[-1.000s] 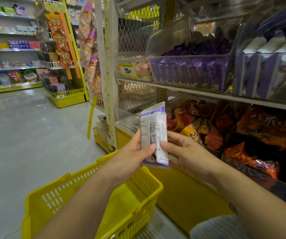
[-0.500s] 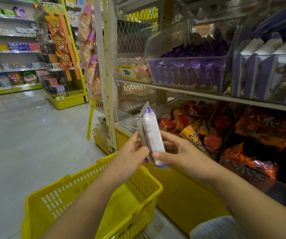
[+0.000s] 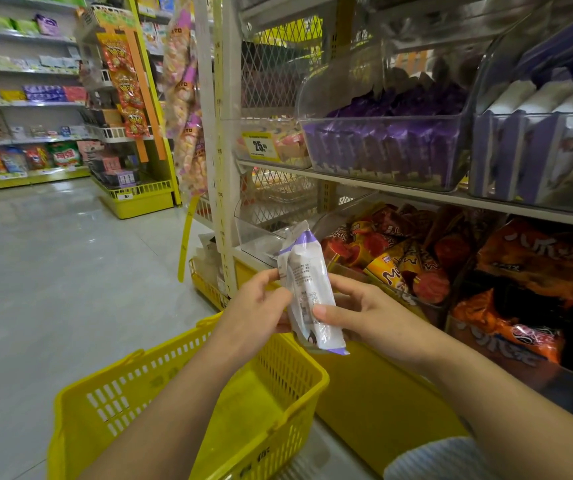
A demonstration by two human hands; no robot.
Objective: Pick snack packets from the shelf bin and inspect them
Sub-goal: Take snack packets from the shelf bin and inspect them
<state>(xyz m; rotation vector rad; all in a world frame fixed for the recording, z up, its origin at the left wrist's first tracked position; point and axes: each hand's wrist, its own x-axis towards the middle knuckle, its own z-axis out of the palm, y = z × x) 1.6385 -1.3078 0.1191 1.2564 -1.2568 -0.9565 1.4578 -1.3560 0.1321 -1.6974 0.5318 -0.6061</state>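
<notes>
A white and purple snack packet (image 3: pixel 307 289) stands nearly upright between both hands, its printed back facing me, tilted a little to the left. My left hand (image 3: pixel 255 308) grips its left edge. My right hand (image 3: pixel 364 315) holds its right side, thumb pressed on the front. The clear shelf bin (image 3: pixel 387 147) on the upper shelf holds several purple packets of the same kind, above and to the right of my hands.
A yellow shopping basket (image 3: pixel 188 403) hangs on my left forearm, below the packet. Orange and red snack bags (image 3: pixel 409 258) fill the lower shelf bins on the right. A second clear bin (image 3: pixel 541 150) holds white and purple boxes. Grey aisle floor (image 3: pixel 56 278) lies to the left.
The packet has been turned between my hands, from flat-on to edge-on and now angled with its printed back showing. Both hands kept hold of it.
</notes>
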